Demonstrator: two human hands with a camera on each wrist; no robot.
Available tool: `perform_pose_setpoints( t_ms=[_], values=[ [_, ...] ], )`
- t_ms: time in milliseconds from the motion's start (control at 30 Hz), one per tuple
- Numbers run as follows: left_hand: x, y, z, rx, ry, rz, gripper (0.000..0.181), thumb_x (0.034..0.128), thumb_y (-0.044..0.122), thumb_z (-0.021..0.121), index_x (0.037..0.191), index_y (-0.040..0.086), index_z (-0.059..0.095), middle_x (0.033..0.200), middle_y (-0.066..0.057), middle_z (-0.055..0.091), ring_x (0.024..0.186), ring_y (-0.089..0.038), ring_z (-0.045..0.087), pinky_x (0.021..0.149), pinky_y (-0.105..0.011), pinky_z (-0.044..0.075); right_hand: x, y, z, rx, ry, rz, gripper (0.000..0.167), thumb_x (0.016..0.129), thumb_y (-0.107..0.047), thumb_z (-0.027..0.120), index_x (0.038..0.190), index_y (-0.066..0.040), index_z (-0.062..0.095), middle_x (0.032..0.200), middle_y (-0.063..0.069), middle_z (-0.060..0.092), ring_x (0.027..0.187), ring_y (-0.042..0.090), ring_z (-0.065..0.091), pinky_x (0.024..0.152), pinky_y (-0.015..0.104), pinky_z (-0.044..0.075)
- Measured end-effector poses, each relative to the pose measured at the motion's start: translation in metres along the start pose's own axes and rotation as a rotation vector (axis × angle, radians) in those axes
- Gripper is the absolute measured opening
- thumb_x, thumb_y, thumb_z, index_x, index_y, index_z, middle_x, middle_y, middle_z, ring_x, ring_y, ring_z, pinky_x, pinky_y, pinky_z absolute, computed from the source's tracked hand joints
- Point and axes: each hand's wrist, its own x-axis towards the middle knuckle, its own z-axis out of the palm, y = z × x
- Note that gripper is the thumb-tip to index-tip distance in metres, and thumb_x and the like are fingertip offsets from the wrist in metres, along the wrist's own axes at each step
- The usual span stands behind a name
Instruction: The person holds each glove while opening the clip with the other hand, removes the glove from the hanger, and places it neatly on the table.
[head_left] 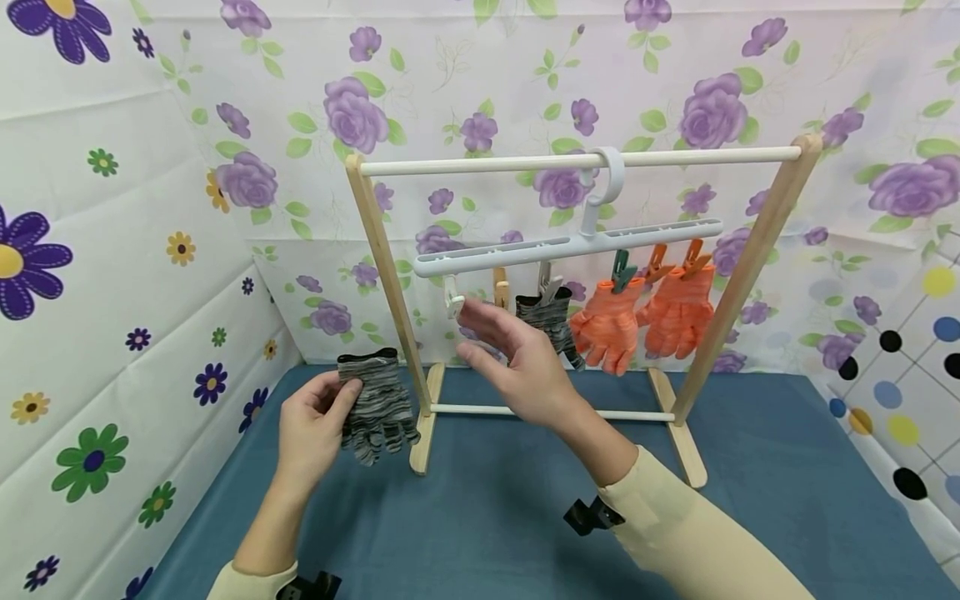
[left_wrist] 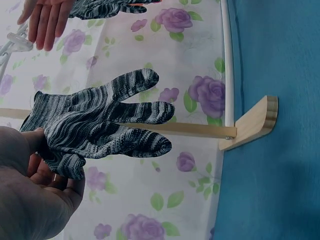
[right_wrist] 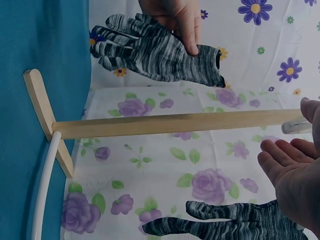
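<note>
A grey-and-black knit glove hangs fingers-down from my left hand, which pinches it near the cuff between thumb and fingers. In the left wrist view the same glove spreads out past the thumb. My right hand has its fingers extended beside a white clip under the left end of the white hanger. Whether the fingertips touch that clip, I cannot tell. A second grey-and-black glove hangs behind the right hand from a grey clip, partly hidden.
The hanger hooks over the top bar of a wooden stand on a blue cloth. Two orange gloves hang at its right on green and orange clips. A tan clip holds nothing visible. Flowered sheets surround the stand.
</note>
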Motion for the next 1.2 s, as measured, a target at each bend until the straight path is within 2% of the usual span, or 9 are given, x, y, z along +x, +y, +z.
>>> perform_pose_setpoints(
  t_ms=[267,633,1000,1200],
  values=[
    [-0.002,-0.006,-0.010,0.057,0.010,-0.023,0.013,0.1020,0.008,0.073,0.111,-0.001,0.077,0.083,-0.005,0.070,0.064,-0.009,0.052,0.058,-0.020,0.042,-0.012,0.002,-0.007,-0.114,-0.030,-0.044,0.056,0.104,-0.014,0.072,0.156,-0.006,0.052,0.151,0.007,0.060,0.138,0.020,0.058,0.112,0.037,0.047],
    [-0.005,-0.013,-0.024,0.114,0.019,-0.063,0.019,0.1045,0.012,0.071,0.114,-0.003,0.076,0.086,-0.004,0.071,0.071,-0.007,0.058,0.063,-0.018,0.046,-0.029,0.005,-0.020,-0.204,-0.046,-0.069,0.055,0.102,-0.013,0.075,0.153,-0.005,0.055,0.150,0.006,0.061,0.137,0.020,0.059,0.111,0.040,0.049],
    [-0.005,-0.025,-0.039,0.217,-0.018,-0.128,0.034,0.1074,0.023,0.068,0.128,-0.004,0.072,0.109,-0.019,0.075,0.087,0.006,0.063,0.076,-0.010,0.049,-0.050,0.010,-0.034,-0.304,-0.055,-0.045,0.055,0.101,-0.018,0.077,0.152,-0.011,0.058,0.150,0.002,0.060,0.138,0.019,0.057,0.110,0.046,0.049],
    [-0.006,-0.034,-0.050,0.251,-0.037,-0.150,0.036,0.1074,0.025,0.068,0.129,-0.004,0.071,0.117,-0.021,0.073,0.087,0.007,0.060,0.073,-0.011,0.049,-0.058,0.015,-0.041,-0.335,-0.057,-0.040,0.054,0.101,-0.017,0.076,0.152,-0.011,0.058,0.150,0.004,0.060,0.138,0.022,0.057,0.109,0.049,0.049]
  ],
)
